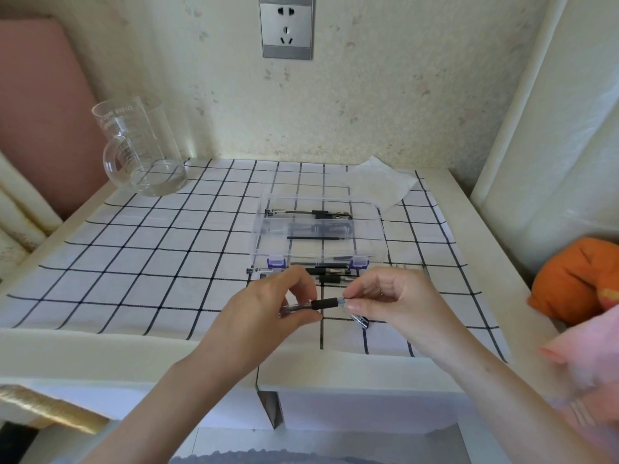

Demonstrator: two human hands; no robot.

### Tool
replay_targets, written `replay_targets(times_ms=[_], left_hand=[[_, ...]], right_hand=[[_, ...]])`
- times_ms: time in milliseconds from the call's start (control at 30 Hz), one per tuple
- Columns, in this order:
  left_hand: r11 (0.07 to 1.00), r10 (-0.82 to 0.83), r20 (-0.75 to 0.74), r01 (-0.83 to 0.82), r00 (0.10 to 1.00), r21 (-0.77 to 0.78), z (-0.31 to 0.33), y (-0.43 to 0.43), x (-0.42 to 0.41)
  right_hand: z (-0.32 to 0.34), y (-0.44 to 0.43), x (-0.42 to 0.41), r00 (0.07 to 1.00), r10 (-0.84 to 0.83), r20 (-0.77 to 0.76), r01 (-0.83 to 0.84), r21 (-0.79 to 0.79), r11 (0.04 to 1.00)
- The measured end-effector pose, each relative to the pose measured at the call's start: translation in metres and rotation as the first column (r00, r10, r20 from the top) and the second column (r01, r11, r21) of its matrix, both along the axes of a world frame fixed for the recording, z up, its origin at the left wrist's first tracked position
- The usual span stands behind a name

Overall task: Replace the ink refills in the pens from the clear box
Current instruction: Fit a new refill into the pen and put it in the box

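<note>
Both hands hold one clear pen with a black rubber grip just above the checked cloth. My left hand grips its clear barrel. My right hand pinches its tip end between thumb and fingers; a clear pen cap pokes out under that hand. The clear box with purple latches stands open behind, with pens and a thin black refill inside. Two more pens lie on the cloth between the box and my hands.
A glass measuring jug stands at the back left. A white tissue lies at the back right behind the box. An orange cushion and pink fabric sit off the table's right edge. A wall socket is above.
</note>
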State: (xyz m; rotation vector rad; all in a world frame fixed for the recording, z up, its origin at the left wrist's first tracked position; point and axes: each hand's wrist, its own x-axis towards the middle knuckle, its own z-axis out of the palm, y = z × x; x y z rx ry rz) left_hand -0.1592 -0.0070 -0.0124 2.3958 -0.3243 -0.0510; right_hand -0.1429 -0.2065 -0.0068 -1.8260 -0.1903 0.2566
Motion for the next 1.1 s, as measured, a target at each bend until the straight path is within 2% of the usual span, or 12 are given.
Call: replay_targets(times_ms=[167, 333, 933, 1100], left_hand=[[1.000, 0.007, -0.006, -0.007, 1.000, -0.012, -0.001, 0.001, 0.001], [1.000, -0.002, -0.037, 0.001, 0.999, -0.028, 0.000, 0.001, 0.000], [1.000, 0.014, -0.029, -0.014, 0.999, -0.004, 0.001, 0.002, 0.002], [0.994, 0.076, -0.032, -0.073, 0.997, 0.077, 0.001, 0.010, 0.005]], right_hand=[[0.002, 0.001, 0.000, 0.998, -0.028, -0.054, 0.029, 0.031, 0.999], [-0.002, 0.001, -0.001, 0.996, 0.026, -0.081, -0.032, -0.076, 0.997], [-0.005, -0.002, 0.003, 1.000, 0.008, -0.023, -0.009, -0.046, 0.999], [-0.008, -0.001, 0.002, 0.991, -0.101, 0.091, 0.116, -0.176, 0.978]])
